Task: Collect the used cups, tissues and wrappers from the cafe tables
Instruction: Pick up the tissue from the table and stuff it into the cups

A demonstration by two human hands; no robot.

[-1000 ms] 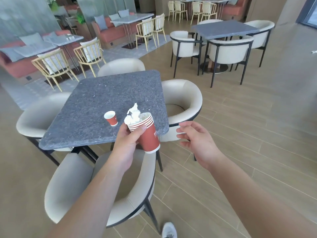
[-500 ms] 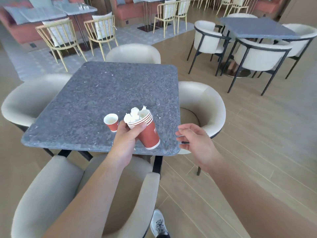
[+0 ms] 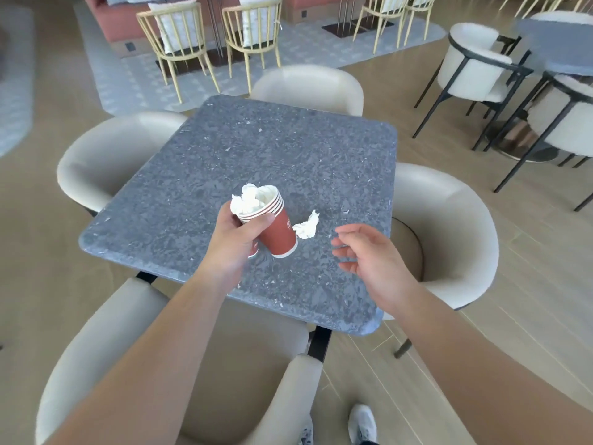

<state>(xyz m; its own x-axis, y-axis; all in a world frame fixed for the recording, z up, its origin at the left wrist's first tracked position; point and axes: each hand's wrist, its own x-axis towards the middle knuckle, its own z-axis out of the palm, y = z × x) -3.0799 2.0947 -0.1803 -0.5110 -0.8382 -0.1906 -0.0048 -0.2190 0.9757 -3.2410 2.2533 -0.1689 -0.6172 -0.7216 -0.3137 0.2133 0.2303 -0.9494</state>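
left hand (image 3: 236,240) grips stacked cups (image 3: 272,224) | right hand (image 3: 369,260) loose, empty | crumpled tissue (image 3: 307,227) between both hands

This is a cafe seating area. A square grey speckled stone table (image 3: 276,162) stands ringed by four cream tub chairs (image 3: 449,226), and a second such table (image 3: 558,43) with matching chairs sits to the right. Farther back, yellow spindle-back chairs (image 3: 179,36) with white cushions face red upholstered benches (image 3: 112,20) on a patterned grey rug (image 3: 128,75). The floor is wood-look plank (image 3: 513,284).
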